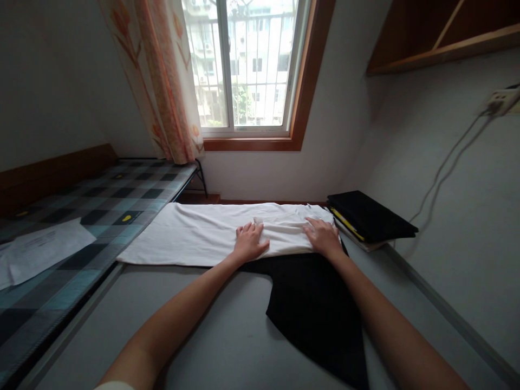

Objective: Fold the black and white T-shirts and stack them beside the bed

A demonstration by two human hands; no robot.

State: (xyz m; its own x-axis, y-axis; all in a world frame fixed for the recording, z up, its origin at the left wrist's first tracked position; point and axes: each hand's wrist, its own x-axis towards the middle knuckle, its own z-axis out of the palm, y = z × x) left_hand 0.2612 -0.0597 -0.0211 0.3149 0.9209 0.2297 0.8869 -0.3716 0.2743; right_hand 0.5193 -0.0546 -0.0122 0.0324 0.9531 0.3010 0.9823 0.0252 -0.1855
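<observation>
A white piece of clothing (187, 233), perhaps a shirt, lies stretched flat across the far part of the grey table. From under its near edge spreads black cloth (312, 303), with a sleeve-like part reaching toward me. My left hand (249, 242) rests palm down on the middle of the white cloth, fingers apart. On the right end of the same cloth lies my right hand (323, 236), also flat with its fingers spread. Small wrinkles run through the fabric between the two hands. Whether the white and black parts belong to one garment I cannot tell.
At the right, a black folder or case (369, 216) lies on papers by the wall. A bed with a checked cover (134, 189) adjoins the table (219, 325) on the left, holding white paper or a bag (49, 246). A cord (441, 168) hangs from the wall socket.
</observation>
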